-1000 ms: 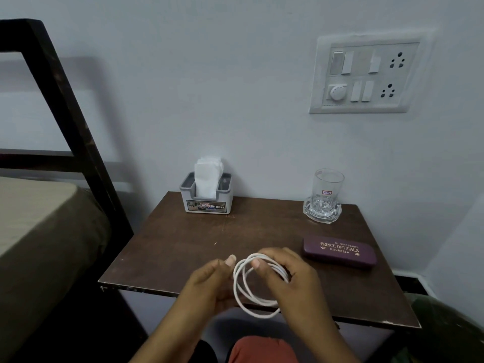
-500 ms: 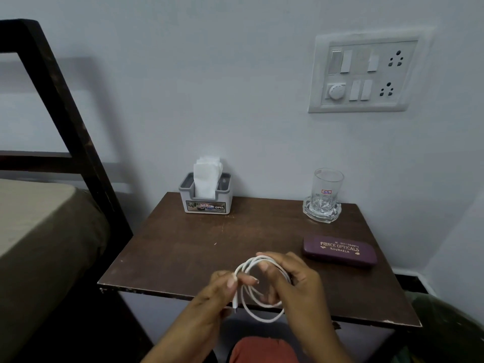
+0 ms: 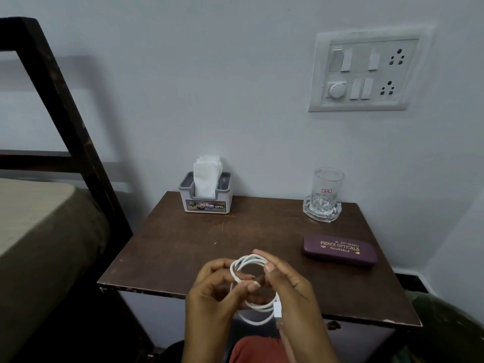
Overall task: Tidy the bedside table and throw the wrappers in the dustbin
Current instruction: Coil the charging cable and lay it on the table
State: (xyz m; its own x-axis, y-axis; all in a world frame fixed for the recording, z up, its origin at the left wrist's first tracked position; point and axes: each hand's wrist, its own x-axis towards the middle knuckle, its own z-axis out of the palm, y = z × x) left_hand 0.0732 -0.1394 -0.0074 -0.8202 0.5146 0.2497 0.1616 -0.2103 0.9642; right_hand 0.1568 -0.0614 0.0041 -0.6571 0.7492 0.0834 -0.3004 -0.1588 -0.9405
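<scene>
- A white cable [image 3: 255,286], wound into a few loose round loops, is being held above the front edge of the tabletop [image 3: 183,244]; its white plug end is hanging at the lower right of the coil.
- The left hand [image 3: 220,289] is pinching the coil's left side, and the right hand [image 3: 290,292] is gripping its right side.
- The dark brown wooden tabletop is standing against the wall, its front edge chipped.
</scene>
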